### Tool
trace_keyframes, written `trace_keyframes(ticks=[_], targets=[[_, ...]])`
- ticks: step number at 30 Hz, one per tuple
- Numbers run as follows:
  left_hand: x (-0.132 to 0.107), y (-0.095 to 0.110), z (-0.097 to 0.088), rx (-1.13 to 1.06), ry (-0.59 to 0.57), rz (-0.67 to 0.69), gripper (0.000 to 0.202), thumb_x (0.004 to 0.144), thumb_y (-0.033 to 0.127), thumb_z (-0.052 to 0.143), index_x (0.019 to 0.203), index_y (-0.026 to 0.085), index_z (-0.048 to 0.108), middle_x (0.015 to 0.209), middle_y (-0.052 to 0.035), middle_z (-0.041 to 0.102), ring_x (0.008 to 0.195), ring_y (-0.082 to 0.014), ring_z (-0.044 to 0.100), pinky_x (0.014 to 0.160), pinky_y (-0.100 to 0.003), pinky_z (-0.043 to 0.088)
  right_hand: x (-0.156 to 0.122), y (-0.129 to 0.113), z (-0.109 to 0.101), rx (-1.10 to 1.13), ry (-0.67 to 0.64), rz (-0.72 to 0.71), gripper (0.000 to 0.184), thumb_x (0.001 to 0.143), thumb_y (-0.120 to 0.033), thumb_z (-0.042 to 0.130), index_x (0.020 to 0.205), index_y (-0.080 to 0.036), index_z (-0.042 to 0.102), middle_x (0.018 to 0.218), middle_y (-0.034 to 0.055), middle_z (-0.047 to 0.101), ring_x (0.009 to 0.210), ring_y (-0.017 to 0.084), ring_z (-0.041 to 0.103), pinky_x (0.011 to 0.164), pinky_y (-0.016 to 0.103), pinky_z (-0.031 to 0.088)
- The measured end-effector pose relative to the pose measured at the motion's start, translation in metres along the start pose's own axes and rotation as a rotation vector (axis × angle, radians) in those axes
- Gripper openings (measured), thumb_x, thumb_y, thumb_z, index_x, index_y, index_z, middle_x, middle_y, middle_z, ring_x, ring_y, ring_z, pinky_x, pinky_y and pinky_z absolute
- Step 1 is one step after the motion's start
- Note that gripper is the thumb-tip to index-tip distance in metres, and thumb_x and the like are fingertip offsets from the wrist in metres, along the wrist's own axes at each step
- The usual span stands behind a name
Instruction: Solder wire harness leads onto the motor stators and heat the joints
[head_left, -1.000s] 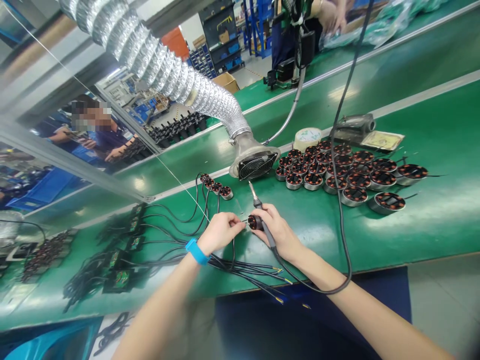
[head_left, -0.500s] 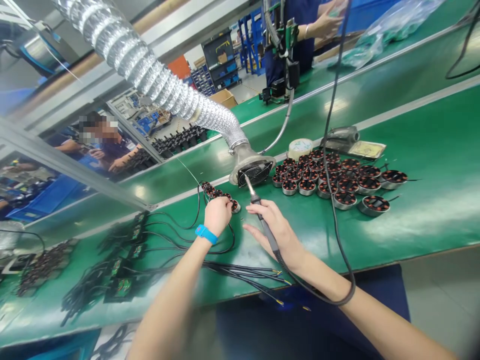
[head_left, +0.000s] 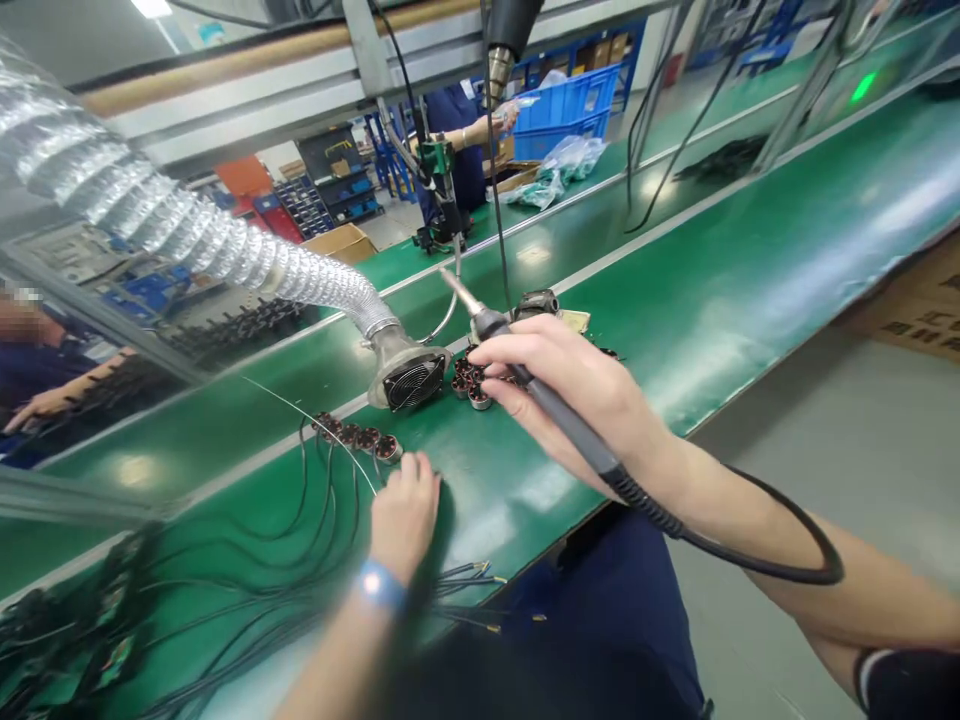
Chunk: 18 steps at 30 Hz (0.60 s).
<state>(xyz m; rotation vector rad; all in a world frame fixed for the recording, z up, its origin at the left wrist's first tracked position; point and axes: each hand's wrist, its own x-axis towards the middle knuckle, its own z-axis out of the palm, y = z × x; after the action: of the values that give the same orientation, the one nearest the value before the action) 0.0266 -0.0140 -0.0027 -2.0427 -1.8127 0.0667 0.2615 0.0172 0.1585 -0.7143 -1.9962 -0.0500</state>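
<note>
My right hand grips a soldering iron by its black handle, raised above the green bench, with the metal tip pointing up and left. Its black cord loops back under my forearm. My left hand, with a blue wristband, rests palm down on the green bench among black wires; its fingers lie curled near a row of small copper-wound motor stators. I cannot see anything held in it. More stators lie partly hidden behind my right hand.
A silver flexible duct ends in a small fan hood on the bench. Bundles of wires with circuit boards lie at the left. Other people work behind the rail at left and at the far bench. Blue crates stand behind.
My view has swung right. My right hand lifted the soldering iron up and toward the stator pile. My left hand left the small stator by the row and came down onto the wires.
</note>
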Motion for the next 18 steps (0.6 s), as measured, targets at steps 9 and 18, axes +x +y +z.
trace_keyframes(ticks=[9, 18], targets=[[-0.018, -0.070, 0.052, 0.112, -0.187, 0.102, 0.038, 0.093, 0.000, 0.034, 0.115, 0.010, 0.064, 0.104, -0.0124, 0.060, 0.084, -0.0212, 0.066, 0.065, -0.030, 0.054, -0.075, 0.078, -0.022, -0.572, -0.141, 0.049, 0.022, 0.101, -0.021, 0.050, 0.120, -0.017, 0.062, 0.106, 0.0106, 0.063, 0.083, 0.022, 0.066, 0.069, 0.034, 0.054], [-0.008, -0.063, 0.027, 0.030, -0.138, -0.130, 0.036, 0.103, 0.025, 0.034, 0.083, 0.018, 0.064, 0.095, -0.0072, 0.059, 0.065, -0.0170, 0.063, 0.052, -0.028, 0.040, -0.145, 0.124, 0.008, -0.353, -0.232, 0.233, 0.031, 0.098, -0.020, 0.053, 0.128, -0.022, 0.056, 0.118, 0.0133, 0.058, 0.097, 0.026, 0.065, 0.081, 0.042, 0.058]])
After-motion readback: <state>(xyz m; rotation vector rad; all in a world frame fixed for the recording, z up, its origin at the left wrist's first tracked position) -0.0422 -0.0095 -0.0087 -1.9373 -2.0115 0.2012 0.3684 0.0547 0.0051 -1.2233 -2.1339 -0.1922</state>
